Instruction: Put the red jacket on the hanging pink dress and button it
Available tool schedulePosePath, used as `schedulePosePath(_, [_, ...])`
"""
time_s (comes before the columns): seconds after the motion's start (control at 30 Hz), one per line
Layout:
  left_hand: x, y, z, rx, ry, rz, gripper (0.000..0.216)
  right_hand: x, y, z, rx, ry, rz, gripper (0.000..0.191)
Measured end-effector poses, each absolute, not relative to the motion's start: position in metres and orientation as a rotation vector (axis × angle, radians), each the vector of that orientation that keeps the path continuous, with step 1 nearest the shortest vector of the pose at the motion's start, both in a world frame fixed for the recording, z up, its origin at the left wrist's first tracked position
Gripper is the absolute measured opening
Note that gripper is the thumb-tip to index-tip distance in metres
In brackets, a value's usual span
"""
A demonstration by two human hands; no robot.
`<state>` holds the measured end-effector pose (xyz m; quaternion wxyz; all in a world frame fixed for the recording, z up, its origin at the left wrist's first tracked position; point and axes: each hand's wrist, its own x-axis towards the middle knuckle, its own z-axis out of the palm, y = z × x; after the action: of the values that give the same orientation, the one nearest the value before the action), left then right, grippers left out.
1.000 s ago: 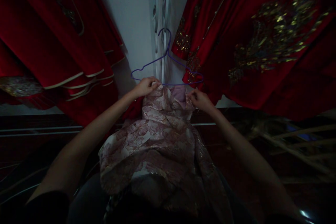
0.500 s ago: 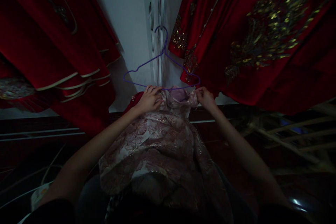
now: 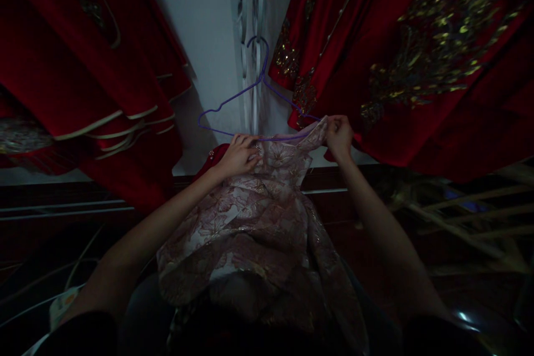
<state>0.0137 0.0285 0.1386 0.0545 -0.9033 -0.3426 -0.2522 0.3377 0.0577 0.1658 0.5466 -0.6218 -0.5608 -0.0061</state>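
Observation:
A pale pink dress [image 3: 267, 206] with a floral, shiny pattern drapes over my lap, its top edge up at a purple hanger [image 3: 233, 101]. My left hand [image 3: 240, 157] is closed on the left part of the dress top, by the hanger's lower bar. My right hand [image 3: 339, 136] pinches the right shoulder of the dress, which is pulled over the hanger's right end and hides it. The hanger's left end is bare, and its hook points up in front of the white doors.
Red garments with gold sequins [image 3: 438, 50] hang at right, and red pleated cloth [image 3: 104, 83] hangs at left. White cabinet doors [image 3: 208, 28] stand between them. A wooden rack [image 3: 467, 228] is at lower right; a white power strip [image 3: 62, 306] lies at lower left.
My right hand has moved up and to the right, drawing the dress's right shoulder over the hanger's right end. The dress top is now stretched flatter. My left hand has stayed in place.

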Motion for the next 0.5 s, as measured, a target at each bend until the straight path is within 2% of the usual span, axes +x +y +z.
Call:
schedulePosePath(0.17, [0.018,0.031,0.137,-2.827,-1.057,-0.869,0.028,0.311,0.061,0.192,-1.381,-1.559,-0.056,0.025])
schedulePosePath(0.3, [0.027,0.043,0.138,-2.961,-1.206,-1.129,0.031,0.284,0.071,0.203,-1.333,-1.707,-0.035,0.029])
schedulePosePath(0.4, [0.021,0.058,0.143,-3.061,-1.396,-1.560,0.041,0.276,0.076,0.201,-1.342,-1.718,-0.038,0.035])
schedulePosePath(0.5, [-0.007,0.077,0.149,-2.742,-1.662,-2.145,0.050,0.280,0.076,0.200,-1.335,-1.712,-0.011,0.039])
